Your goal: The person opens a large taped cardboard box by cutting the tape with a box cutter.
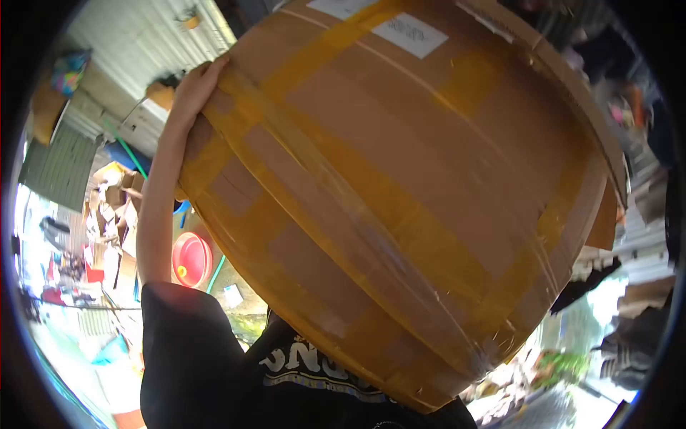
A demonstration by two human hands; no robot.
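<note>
Black short-sleeved T-shirt (193,357), pale lettering (304,361)

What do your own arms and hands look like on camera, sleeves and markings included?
My left hand is bare, with no glove visible. The left arm is bare too, below a loose, short black sleeve. It belongs to a black shirt with pale lettering on it. My right hand and arm are not in view.
</note>
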